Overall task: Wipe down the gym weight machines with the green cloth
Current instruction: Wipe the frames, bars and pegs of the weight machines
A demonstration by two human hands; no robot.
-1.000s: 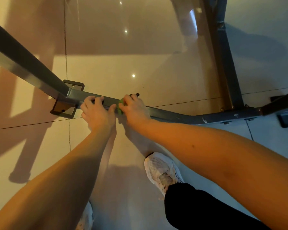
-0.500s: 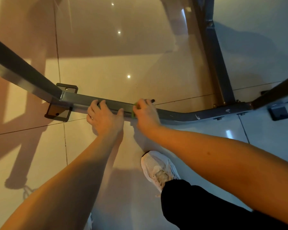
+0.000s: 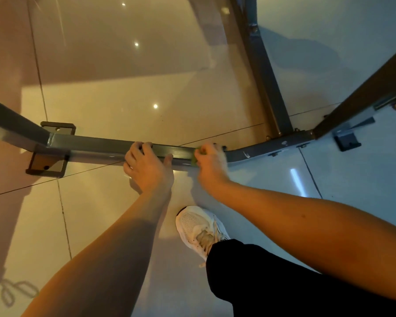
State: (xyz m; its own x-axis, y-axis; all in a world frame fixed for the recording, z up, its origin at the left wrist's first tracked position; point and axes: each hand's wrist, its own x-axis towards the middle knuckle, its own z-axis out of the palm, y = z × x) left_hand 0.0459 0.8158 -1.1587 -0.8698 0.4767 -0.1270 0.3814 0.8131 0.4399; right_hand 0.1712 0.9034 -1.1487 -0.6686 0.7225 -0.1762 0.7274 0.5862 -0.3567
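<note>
right hand [image 3: 212, 162] pinches small green cloth [image 3: 195, 156] against low grey steel floor bar [image 3: 101, 146]; left hand [image 3: 146, 165] curled over same bar, bracing. wiping underway mid-bar; stretch toward bolted joint [image 3: 290, 138], uprights likely left.

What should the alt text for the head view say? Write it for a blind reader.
Seen from above, a person's right hand holds a green cloth against a weight machine's grey floor bar, while the left hand grips the same bar beside it. A white sneaker stands on the glossy tiled floor below the hands.
</note>
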